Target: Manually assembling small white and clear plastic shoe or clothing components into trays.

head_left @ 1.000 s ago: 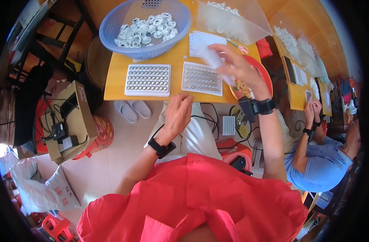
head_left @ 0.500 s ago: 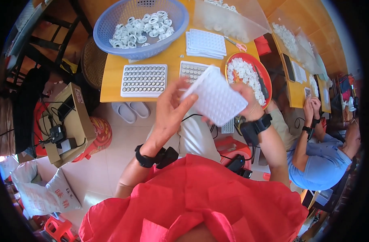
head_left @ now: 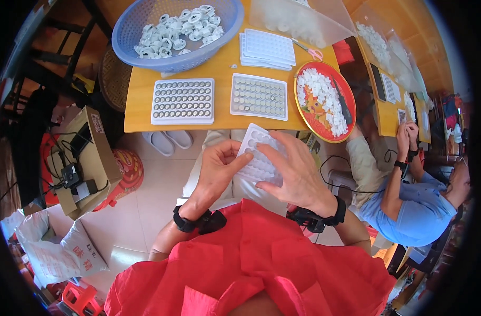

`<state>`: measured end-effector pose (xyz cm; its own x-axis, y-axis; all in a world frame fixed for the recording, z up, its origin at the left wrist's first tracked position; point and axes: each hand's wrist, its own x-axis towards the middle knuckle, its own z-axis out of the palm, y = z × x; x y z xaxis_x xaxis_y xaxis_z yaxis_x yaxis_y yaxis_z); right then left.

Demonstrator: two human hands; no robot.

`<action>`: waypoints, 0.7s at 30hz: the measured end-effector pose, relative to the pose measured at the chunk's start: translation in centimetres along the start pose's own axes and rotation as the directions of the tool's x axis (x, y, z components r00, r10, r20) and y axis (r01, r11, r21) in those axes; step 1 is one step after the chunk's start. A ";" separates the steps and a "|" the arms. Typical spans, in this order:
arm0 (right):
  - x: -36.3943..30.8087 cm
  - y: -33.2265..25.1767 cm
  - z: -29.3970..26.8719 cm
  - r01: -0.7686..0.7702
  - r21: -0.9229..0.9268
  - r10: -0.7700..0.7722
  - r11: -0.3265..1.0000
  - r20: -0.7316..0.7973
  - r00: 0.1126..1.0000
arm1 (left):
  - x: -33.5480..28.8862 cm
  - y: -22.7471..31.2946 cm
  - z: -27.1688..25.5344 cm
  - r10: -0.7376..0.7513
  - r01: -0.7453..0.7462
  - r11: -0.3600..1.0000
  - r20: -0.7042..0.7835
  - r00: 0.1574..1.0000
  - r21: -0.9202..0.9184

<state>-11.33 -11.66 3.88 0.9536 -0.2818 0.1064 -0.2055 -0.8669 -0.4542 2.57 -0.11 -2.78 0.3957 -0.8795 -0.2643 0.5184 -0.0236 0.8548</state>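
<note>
Held tray and both hands shift down toward the body since the earlier frame. White tray (head_left: 257, 167) now sits over the lap, just off the near edge of the table (head_left: 139, 117). Left hand (head_left: 217, 167): thumb and curled fingers pinch the tray's left side; probably an edge hold, sparing the rounded cells. Right hand (head_left: 298, 176): fingers spread across the face, thumb by the lower edge; cannot tell whether it grips or merely steadies. Low, close position presumably gives a better look. On the table, a tray of metal pieces (head_left: 182, 102) and a tray of pale pieces (head_left: 259, 97) lie side by side near the front, likely for easy reach; red plate (head_left: 317, 127) stands to their right. Difference: earlier, the held tray shows its broad face and partly covers the pale-piece tray; now it appears narrower, that tray fully uncovered.
</note>
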 end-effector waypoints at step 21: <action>17.9 14.1 -5.8 -0.058 0.015 0.057 0.998 0.016 0.998 | -2.4 -0.7 -1.8 -0.057 0.057 0.996 -0.001 0.998 0.074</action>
<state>1.59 -31.32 4.52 0.9435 -0.3246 0.0664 -0.2567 -0.8429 -0.4728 2.64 2.88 -3.51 0.3665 -0.8762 -0.3129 0.4823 -0.1087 0.8692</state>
